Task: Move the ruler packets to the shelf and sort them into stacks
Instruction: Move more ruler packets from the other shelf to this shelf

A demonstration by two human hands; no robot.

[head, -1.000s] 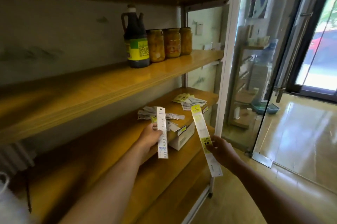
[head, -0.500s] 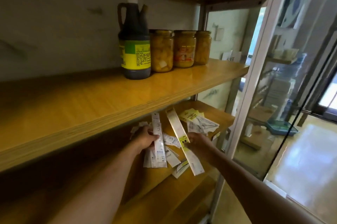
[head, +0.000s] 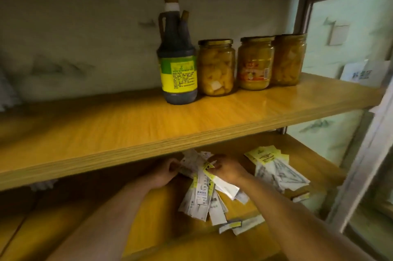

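Observation:
Both my hands reach under the middle shelf board onto the lower shelf. My right hand pinches a long white ruler packet with a yellow top above a loose pile of ruler packets. My left hand grips the far left edge of that pile, its fingers curled on the packets. A second heap of packets, yellow-topped and white, lies to the right on the same shelf. The far ends of the packets are hidden by the shelf board above.
The middle shelf overhangs my hands and carries a dark sauce bottle and three jars of yellow preserves. A white carton edge shows under the pile. A metal upright and glass panel stand at the right.
Both hands have gone deeper under the middle shelf. The right hand has brought its yellow-topped packet down onto the left pile, and the left hand has slid to the pile's far edge.

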